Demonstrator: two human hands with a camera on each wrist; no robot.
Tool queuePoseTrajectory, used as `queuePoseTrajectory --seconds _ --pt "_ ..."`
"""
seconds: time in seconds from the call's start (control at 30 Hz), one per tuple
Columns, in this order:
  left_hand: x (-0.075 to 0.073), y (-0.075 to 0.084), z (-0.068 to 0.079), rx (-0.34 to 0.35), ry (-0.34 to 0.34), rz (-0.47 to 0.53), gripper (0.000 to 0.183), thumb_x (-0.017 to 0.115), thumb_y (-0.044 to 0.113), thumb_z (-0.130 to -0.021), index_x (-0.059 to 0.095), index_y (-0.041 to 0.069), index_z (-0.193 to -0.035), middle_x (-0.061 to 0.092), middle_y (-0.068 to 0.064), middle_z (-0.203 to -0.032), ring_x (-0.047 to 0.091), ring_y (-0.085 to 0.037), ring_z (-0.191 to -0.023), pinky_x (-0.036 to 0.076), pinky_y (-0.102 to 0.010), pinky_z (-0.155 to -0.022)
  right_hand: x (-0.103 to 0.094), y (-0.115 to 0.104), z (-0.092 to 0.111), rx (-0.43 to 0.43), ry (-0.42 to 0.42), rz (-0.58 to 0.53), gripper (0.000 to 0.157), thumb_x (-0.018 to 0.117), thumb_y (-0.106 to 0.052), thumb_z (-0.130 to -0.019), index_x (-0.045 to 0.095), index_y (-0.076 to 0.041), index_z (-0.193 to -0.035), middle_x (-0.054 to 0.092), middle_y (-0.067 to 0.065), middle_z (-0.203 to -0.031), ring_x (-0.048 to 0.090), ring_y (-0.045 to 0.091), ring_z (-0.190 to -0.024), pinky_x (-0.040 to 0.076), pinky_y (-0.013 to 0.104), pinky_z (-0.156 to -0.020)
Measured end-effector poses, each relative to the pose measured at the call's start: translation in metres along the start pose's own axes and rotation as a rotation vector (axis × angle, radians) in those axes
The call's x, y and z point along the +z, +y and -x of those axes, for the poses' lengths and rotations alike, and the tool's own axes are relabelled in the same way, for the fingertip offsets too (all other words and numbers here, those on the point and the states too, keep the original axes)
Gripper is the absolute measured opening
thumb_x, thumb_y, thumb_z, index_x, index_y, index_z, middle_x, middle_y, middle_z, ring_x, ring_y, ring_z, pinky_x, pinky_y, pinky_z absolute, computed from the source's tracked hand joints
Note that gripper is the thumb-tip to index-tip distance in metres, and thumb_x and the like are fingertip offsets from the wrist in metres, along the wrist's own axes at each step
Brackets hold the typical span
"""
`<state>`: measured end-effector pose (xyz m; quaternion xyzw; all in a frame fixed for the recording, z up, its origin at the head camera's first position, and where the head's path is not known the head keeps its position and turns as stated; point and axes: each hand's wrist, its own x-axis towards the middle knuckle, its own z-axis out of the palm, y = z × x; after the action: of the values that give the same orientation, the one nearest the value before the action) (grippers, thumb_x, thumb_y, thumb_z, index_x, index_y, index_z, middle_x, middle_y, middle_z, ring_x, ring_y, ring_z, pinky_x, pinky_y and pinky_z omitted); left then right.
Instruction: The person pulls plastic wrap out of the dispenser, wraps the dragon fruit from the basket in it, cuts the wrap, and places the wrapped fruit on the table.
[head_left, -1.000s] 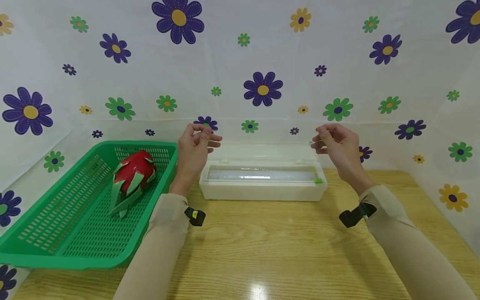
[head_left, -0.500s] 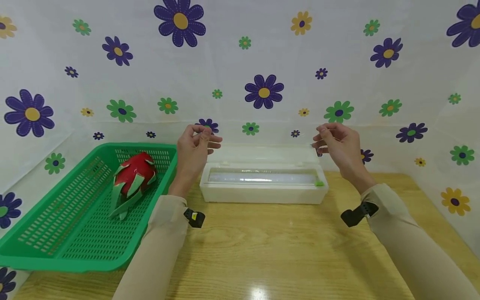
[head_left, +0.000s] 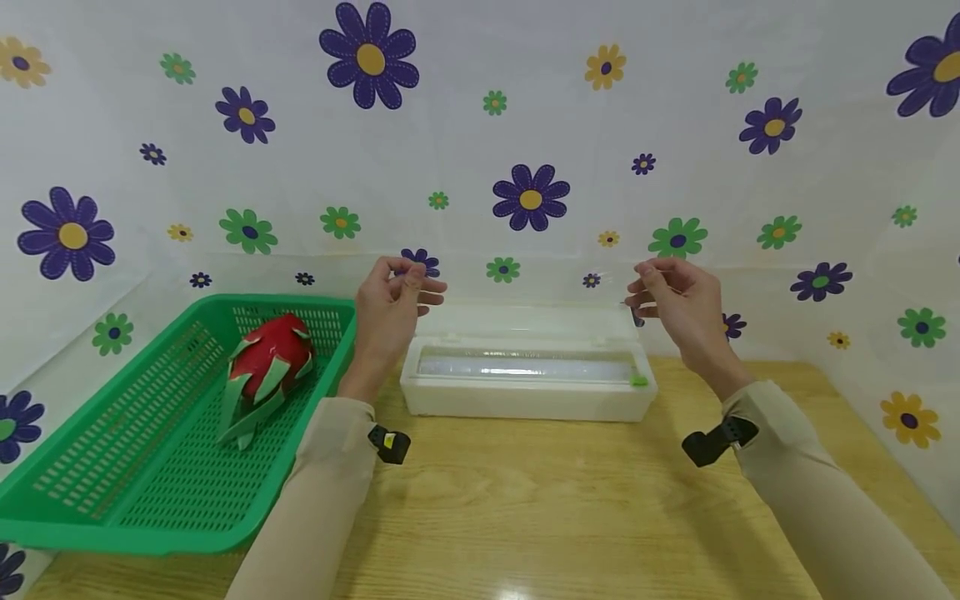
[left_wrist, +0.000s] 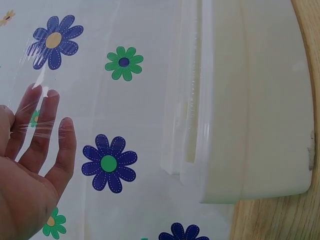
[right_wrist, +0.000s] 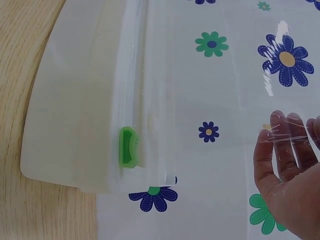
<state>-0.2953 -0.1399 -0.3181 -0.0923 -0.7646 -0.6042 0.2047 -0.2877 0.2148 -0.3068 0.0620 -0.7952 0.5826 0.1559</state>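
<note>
My left hand (head_left: 387, 312) and right hand (head_left: 681, 312) are raised behind a white cling film dispenser (head_left: 528, 405), apart from each other. Each pinches a corner of a transparent sheet of cling film (right_wrist: 270, 75) between thumb and forefinger, the other fingers loosely spread. Creases and glare mark the film at the fingertips in both wrist views; its middle barely shows in the head view. Inside the dispenser, whose lid (head_left: 525, 321) stands up at the back, lies a film roll (head_left: 525, 367). A green slide cutter (right_wrist: 129, 147) sits at the right end of its track.
To the left, a green plastic basket (head_left: 142, 540) holds a red dragon fruit (head_left: 272, 358) with green scales. The wooden table (head_left: 517, 500) runs up to a white flower-patterned sheet (head_left: 450, 150) at the back. Black camera mounts (head_left: 390, 444) are strapped at both wrists.
The head view has tilted up slightly, so the dispenser and basket appear lower. Both hands keep their pinch on the cling film at about the same spacing.
</note>
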Motion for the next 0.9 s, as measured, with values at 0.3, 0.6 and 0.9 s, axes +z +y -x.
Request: queuePoseTrajectory --seconds 0.3,0.6,0.9 --pt "0.0003 0.0016 0.0001 0.006 0.007 0.010 0.033 0.049 0.043 -0.106 0.054 0.012 -0.116 0.079 -0.011 -0.105 0.077 -0.016 -0.086 0.062 -0.031 -0.081 -0.0020 -0.0015 0.0000 -0.004 -0.009 -0.010 0.035 0.054 -0.030 -0.107 0.061 -0.005 -0.130 0.069 -0.014 -0.093 0.072 0.003 -0.085 0.060 0.020 -0.079" --pt "0.0001 0.0066 -0.0002 0.004 0.019 0.014 0.032 0.049 0.042 -0.106 0.055 0.012 -0.114 0.080 -0.009 -0.103 0.077 -0.016 -0.085 0.061 -0.029 -0.079 -0.0025 -0.0029 -0.0025 -0.015 0.007 0.005 0.035 0.054 -0.029 -0.107 0.061 -0.004 -0.129 0.069 -0.014 -0.091 0.072 0.003 -0.083 0.060 0.021 -0.077" --pt "0.0002 0.0077 -0.0050 0.014 0.035 0.015 0.032 0.050 0.044 -0.105 0.055 0.014 -0.112 0.080 -0.008 -0.100 0.076 -0.015 -0.083 0.061 -0.030 -0.079 -0.0033 -0.0088 -0.0027 -0.046 0.018 -0.011 0.034 0.055 -0.032 -0.106 0.063 -0.006 -0.125 0.070 -0.015 -0.090 0.072 0.003 -0.082 0.061 0.022 -0.078"
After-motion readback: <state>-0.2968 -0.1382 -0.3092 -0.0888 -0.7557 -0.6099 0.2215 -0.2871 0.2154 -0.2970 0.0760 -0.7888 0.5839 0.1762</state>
